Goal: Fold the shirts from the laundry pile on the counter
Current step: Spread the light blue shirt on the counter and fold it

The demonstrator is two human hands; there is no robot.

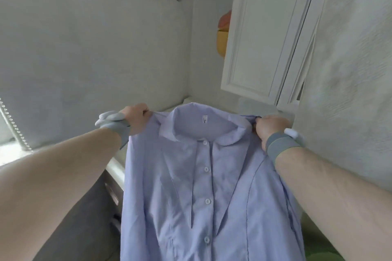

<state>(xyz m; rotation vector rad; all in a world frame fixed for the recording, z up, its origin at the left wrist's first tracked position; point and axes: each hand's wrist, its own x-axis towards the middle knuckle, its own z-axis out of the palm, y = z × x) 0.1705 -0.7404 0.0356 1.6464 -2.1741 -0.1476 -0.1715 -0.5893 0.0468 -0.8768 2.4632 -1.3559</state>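
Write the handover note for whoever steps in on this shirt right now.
Left hand: grips the left shoulder of the light blue shirt.
Right hand: grips the right shoulder.
Shirt: held up in the air, front facing the camera, buttoned, collar on top, body hanging down.
Done: one shirt picked up and spread by the shoulders.
Left: no fold made yet; lay it down and fold it. The laundry pile is out of view.

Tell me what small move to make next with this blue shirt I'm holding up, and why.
Probably lower the shirt buttons-down onto the counter. The left hand and right hand pinch the shoulders, it hangs open and buttoned in the air, and folding needs it lying flat.
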